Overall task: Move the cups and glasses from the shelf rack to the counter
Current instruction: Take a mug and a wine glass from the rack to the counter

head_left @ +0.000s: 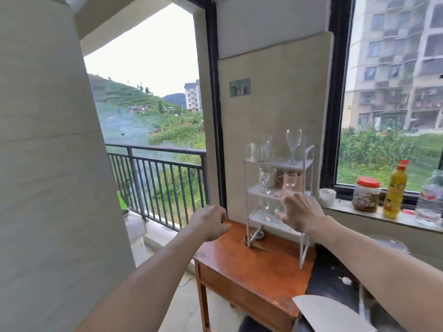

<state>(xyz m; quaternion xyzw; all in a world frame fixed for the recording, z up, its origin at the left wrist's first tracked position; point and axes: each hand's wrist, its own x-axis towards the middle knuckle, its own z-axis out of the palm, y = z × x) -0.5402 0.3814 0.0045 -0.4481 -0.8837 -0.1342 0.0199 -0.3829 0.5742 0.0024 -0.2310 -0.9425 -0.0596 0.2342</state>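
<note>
The white rack stands on a wooden table against the wall, with a white cup and a tall wine glass on its top tier and smaller glasses and cups on the tiers below. The right hand, fingers spread and holding nothing, hovers in front of the lower tiers and hides part of them; the left hand, loosely curled and empty, hangs by the table's far corner. Jars and a yellow bottle line the sill to the right.
</note>
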